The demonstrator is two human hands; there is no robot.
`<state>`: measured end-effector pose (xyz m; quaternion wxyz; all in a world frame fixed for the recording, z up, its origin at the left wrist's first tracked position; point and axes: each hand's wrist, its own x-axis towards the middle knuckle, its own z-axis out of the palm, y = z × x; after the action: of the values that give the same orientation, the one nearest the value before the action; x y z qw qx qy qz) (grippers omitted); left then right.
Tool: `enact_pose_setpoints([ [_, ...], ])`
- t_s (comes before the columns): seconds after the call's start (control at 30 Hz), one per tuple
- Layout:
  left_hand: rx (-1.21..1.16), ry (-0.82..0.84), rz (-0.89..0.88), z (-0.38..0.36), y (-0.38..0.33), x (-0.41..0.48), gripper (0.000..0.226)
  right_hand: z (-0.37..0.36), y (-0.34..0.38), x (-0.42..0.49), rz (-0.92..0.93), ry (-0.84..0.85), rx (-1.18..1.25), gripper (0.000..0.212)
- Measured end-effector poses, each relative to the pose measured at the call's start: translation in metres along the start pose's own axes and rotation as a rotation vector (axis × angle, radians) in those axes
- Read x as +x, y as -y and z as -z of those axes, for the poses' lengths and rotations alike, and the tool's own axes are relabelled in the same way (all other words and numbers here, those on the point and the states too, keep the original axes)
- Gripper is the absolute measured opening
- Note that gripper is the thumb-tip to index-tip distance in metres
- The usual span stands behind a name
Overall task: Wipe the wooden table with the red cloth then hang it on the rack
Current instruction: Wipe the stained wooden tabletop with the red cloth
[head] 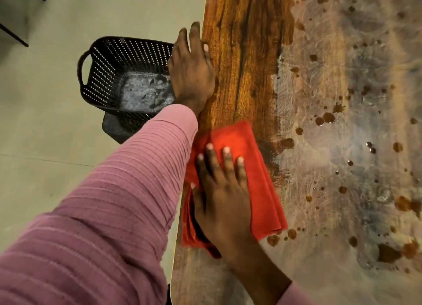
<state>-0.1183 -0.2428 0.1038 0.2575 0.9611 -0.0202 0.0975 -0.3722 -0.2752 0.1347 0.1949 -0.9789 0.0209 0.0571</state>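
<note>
Wooden table (242, 53): right hand (222, 197) pressed flat on red cloth (262, 179), left hand (191, 74) flat at edge.

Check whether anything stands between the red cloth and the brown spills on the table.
Nothing visible does. The right hand presses flat on the red cloth, and the brown spills start just beside its right edge on the wooden table. The left hand rests on the table's left edge, out of that path.
</note>
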Motion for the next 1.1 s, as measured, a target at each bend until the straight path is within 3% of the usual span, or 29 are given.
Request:
enact_pose_setpoints([
  [0.13,-0.006,0.019,-0.018,0.000,0.000,0.000,0.051,-0.002,-0.004,-0.014,0.110,0.032,-0.014,0.055],
  [0.53,-0.214,0.192,0.131,0.039,0.018,-0.102,0.057,-0.003,-0.003,-0.010,0.088,0.042,-0.072,0.054],
  [0.73,-0.267,0.322,0.146,0.044,0.022,-0.119,0.061,-0.012,0.018,-0.030,-0.051,0.004,-0.033,0.055],
  [0.93,-0.273,0.229,0.118,0.042,0.022,-0.120,0.060,-0.014,0.013,-0.066,0.096,0.126,-0.117,0.056],
  [1.1,-0.281,0.161,0.129,0.041,0.022,-0.122,0.059,-0.001,-0.022,-0.057,-0.105,-0.022,-0.084,0.054],
])
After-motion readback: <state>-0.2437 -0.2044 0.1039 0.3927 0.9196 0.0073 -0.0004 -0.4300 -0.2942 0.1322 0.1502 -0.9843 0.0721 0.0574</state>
